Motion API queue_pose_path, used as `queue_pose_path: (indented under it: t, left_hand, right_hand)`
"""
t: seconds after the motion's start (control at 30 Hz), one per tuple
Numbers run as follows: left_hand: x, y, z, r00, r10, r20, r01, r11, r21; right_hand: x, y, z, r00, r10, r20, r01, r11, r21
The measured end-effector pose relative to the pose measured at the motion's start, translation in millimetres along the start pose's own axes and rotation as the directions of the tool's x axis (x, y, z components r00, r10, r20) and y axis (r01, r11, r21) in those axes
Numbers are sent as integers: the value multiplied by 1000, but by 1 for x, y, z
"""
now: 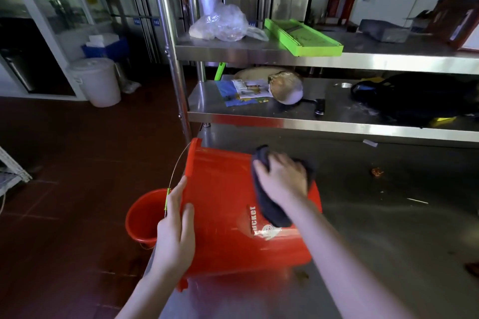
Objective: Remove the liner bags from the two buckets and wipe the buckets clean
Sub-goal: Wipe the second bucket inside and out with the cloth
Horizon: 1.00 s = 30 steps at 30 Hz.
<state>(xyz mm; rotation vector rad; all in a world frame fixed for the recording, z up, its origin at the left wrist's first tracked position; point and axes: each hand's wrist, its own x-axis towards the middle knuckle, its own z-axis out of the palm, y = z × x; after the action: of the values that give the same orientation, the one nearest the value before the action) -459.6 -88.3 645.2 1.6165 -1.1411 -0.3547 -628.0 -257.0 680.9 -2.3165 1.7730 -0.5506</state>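
Bucket (223,215) on its side on table (388,215): your left hand (176,230) rests on it, fingers straight; your right hand (282,179) grips dark cloth (272,211) against its wall, fingers curled

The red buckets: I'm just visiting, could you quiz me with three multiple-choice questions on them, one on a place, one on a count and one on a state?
1. Where is the wiped bucket? A floor; B steel table; C shelf.
2. How many red buckets show? A one; B two; C three.
3. How does the wiped bucket lie? A upright; B upside down; C on its side.

1 B: it rests on the table.
2 B: a second bucket stands on the floor.
3 C: its rim faces left, with the left hand steadying it and the right hand holding a dark cloth against it.
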Motion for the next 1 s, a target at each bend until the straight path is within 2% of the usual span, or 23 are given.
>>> queue_pose_path:
  t: [0.07, 0.13, 0.23, 0.3, 0.37, 0.47, 0.53, 0.57, 0.63, 0.67, 0.7, 0.73, 0.8, 0.9, 1.0]
  left_hand:
    - [6, 1, -1, 1000, -10, 7, 10, 1000, -5]
    - [18, 5, -7, 999, -34, -17, 34, 999, -13]
    - [64, 20, -9, 976, -210, -58, 210, 978, 2]
    - [94, 33, -1, 949, -314, -12, 314, 948, 60]
    - [107, 44, 13, 954, -298, 21, 292, 944, 157]
    - [95, 44, 18, 974, -224, 16, 214, 947, 241]
    - [77, 39, 10, 981, -193, 4, 189, 965, 182]
    - [66, 36, 7, 985, -172, 4, 170, 977, 126]
    - [43, 28, 5, 997, -77, 5, 77, 995, 60]
    - [31, 23, 6, 999, -32, 5, 32, 999, 41]
    - [22, 17, 7, 1000, -8, 2, 8, 1000, 26]
    - [15, 12, 7, 1000, -2, -1, 2, 1000, 17]
    - [10, 6, 6, 1000, -18, -7, 18, 1000, 16]
    - [23, 11, 0, 1000, 9, -23, -8, 998, 62]
    - [62, 29, -1, 993, -35, -114, 47, 994, 101]
  right_hand:
    - [-19, -48, 12, 966, -252, -54, 252, 968, 6]
    - [-44, -81, 25, 896, -436, -83, 440, 898, 29]
    - [-76, -86, 40, 844, -515, -150, 524, 852, 27]
    - [-91, -73, 48, 812, -555, -182, 567, 823, 23]
    - [-93, -54, 45, 793, -582, -181, 595, 803, 23]
    - [-73, -18, 30, 877, -453, -162, 464, 885, 38]
    - [-49, 15, 15, 953, -242, -180, 248, 969, 14]
    - [-34, 31, 6, 983, -118, -141, 122, 992, 14]
    - [-3, 51, -8, 993, 113, 37, -114, 992, 54]
    - [8, 51, -10, 980, 171, 107, -179, 981, 72]
    - [15, 42, -9, 977, 172, 130, -181, 982, 62]
    - [16, 26, -5, 987, 121, 108, -125, 992, 30]
    - [3, -20, 6, 995, -95, 10, 94, 995, 12]
    - [-39, -76, 23, 908, -412, -79, 416, 908, 48]
    - [-73, -80, 34, 865, -475, -163, 487, 873, 38]
